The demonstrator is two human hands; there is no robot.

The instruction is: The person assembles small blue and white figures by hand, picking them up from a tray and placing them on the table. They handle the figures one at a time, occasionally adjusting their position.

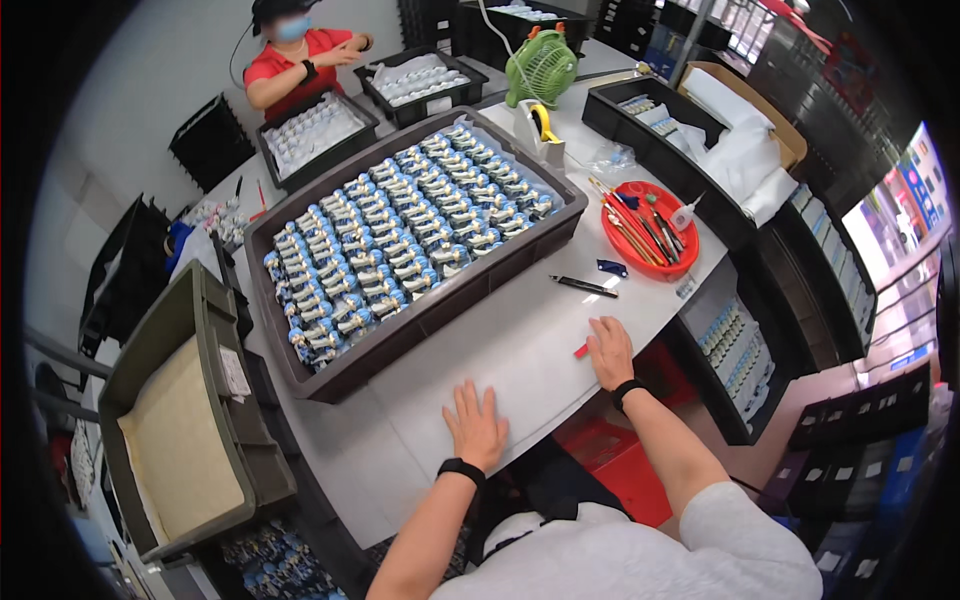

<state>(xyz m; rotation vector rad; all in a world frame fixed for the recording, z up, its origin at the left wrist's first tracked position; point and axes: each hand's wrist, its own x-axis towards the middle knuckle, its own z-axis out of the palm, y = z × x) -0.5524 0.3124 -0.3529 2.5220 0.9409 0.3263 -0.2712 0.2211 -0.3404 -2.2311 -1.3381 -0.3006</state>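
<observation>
My left hand (476,428) lies flat on the white table (400,425), fingers spread, holding nothing. Farther right, my right hand (609,354) also rests on the tabletop with its fingers stretched out. A small red piece (581,351) shows beside its fingertips; I cannot make out its kind. Beyond that hand lie a black pen-like tool (584,286) and a small dark blue piece (612,268). Ahead of both hands is a large dark tray (470,290) filled with rows of small blue-and-white figures (400,225).
A red basket (690,262) of brushes and pen-like tools stands right, near a tape dispenser (540,130) and green fan (541,68). Black crates (655,165) line the right. An olive crate (225,370) leans at left. Across the table, a person in red (290,75) works over trays.
</observation>
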